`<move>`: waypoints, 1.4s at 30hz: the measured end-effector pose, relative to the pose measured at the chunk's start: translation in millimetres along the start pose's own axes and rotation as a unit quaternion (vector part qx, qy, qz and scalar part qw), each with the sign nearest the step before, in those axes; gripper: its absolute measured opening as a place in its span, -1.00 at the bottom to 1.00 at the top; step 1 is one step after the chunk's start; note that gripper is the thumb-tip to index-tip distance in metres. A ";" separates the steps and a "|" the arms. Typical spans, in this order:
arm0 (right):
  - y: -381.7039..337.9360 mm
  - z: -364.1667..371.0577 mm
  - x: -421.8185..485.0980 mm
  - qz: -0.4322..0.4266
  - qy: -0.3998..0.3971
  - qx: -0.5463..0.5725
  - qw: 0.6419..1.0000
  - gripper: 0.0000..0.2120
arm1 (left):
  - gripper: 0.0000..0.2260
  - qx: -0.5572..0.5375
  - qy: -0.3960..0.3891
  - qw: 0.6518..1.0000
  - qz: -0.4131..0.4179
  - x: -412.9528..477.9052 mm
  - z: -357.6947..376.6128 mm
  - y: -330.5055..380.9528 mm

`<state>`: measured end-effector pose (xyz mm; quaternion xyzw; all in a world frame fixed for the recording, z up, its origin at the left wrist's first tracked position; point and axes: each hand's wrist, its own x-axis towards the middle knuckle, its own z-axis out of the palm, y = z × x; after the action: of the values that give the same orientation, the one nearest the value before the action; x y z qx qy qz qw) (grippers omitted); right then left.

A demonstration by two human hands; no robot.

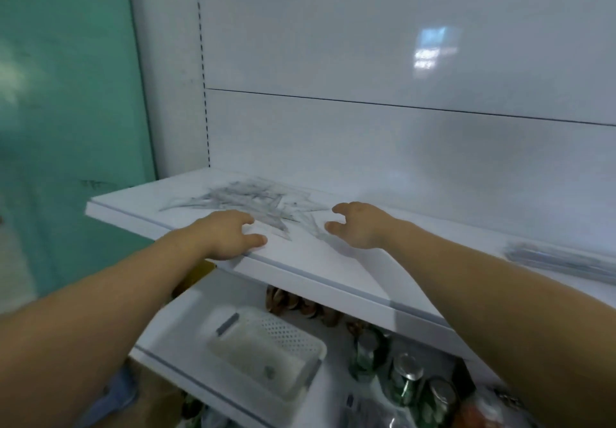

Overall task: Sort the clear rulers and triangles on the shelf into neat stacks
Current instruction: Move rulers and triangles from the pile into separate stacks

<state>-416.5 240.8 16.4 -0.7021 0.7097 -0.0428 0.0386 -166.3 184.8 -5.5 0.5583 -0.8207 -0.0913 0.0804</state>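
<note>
Head view: the left hand rests on the front edge of the white flat shelf, fingers relaxed, slightly apart and empty. The right hand, loosely curled and empty, is just beside the scattered pile of clear plastic rulers and triangles. Bare shelf lies rightward.

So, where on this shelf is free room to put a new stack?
The shelf is bare between the right hand and the ruler stack at far right. A narrower front strip runs between the two hands. The loose pile beyond the left hand is crowded.
</note>
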 end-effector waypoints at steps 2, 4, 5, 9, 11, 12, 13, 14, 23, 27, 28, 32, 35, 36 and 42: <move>-27.8 3.4 17.4 -0.009 0.000 0.003 1.000 -0.40 | -0.37 0.013 0.001 1.000 -0.009 5.6 -6.0 -31.6; -49.8 5.5 33.8 -0.012 -0.001 0.007 1.000 -0.40 | -0.38 0.019 0.008 1.000 -0.012 13.3 -11.6 -58.2; -58.8 6.3 42.1 -0.012 -0.002 0.009 1.000 -0.39 | -0.39 0.016 0.011 1.000 -0.015 17.0 -14.2 -69.4; -85.3 10.0 77.9 -0.001 -0.018 0.016 1.000 -0.35 | -0.41 0.008 0.014 1.000 -0.017 36.2 -21.8 -104.9; -92.3 12.5 92.1 -0.001 -0.023 0.019 1.000 -0.29 | -0.42 0.003 0.010 1.000 -0.011 45.9 -25.1 -114.2; -96.1 14.4 102.8 -0.004 -0.024 0.018 1.000 -0.26 | -0.42 0.000 0.010 1.000 -0.008 52.7 -26.9 -119.8; -98.9 16.6 113.8 -0.005 -0.025 0.017 1.000 -0.24 | -0.42 0.000 0.010 1.000 -0.006 59.6 -28.2 -124.6; -101.5 18.7 124.6 -0.004 -0.029 0.018 0.999 -0.23 | -0.42 0.002 0.008 1.000 -0.006 67.2 -28.8 -129.0; -102.3 12.6 218.9 -0.032 -0.029 0.074 0.996 -0.63 | -0.27 -0.012 -0.015 0.999 0.044 152.4 -35.4 -153.0; -100.5 11.3 237.2 -0.039 -0.031 0.078 0.996 -0.79 | -0.18 -0.008 -0.075 0.994 0.076 186.8 -37.8 -154.2; -100.6 12.1 238.4 -0.035 -0.023 0.078 0.996 -0.84 | -0.20 -0.006 -0.080 0.993 0.085 193.5 -37.0 -155.5; -102.5 11.4 234.3 -0.006 -0.001 0.079 0.997 -0.90 | -0.36 -0.020 -0.025 0.992 0.125 205.5 -36.7 -165.6; -108.5 11.8 224.1 0.031 0.010 0.081 0.996 -0.88 | -0.46 -0.071 -0.001 0.985 0.158 206.6 -36.5 -177.6; -112.6 13.0 219.4 0.043 0.016 0.081 0.996 -0.86 | -0.49 -0.092 0.006 0.981 0.169 206.1 -36.4 -181.9; -143.3 29.2 191.4 0.128 0.079 0.075 0.986 -0.68 | -0.62 -0.225 0.014 0.961 0.162 207.1 -36.2 -207.3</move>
<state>-272.9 47.7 4.9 -0.5951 0.7893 -0.1458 0.0396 -46.2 -84.8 -13.8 0.3862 -0.8573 -0.2515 0.2295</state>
